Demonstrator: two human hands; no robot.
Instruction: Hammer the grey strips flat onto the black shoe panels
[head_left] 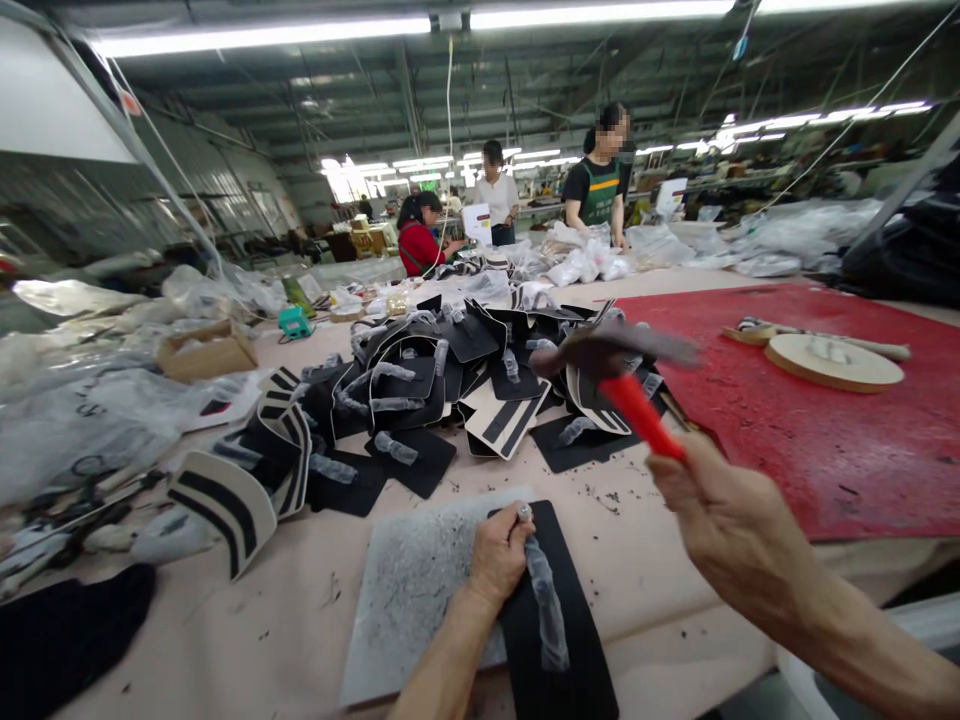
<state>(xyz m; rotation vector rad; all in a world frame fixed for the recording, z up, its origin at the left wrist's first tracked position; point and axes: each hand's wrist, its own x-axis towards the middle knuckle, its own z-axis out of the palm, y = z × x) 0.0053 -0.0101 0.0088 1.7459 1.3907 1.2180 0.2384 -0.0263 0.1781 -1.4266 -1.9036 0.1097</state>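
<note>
My right hand (731, 525) grips the red handle of a hammer (615, 365), raised above the table; its head is blurred by motion. My left hand (499, 555) is closed around a small metal punch (524, 513), held upright on a black flat piece (555, 620). That piece carries a clear plastic-wrapped strip and lies partly on a grey pitted cutting pad (412, 590).
A heap of black and cream striped pieces (420, 390) covers the table's middle. A red mat (825, 430) with round wooden discs (832, 360) lies at right. Plastic bags (82, 420) and a cardboard box (206, 350) sit at left. Three people work at the far end.
</note>
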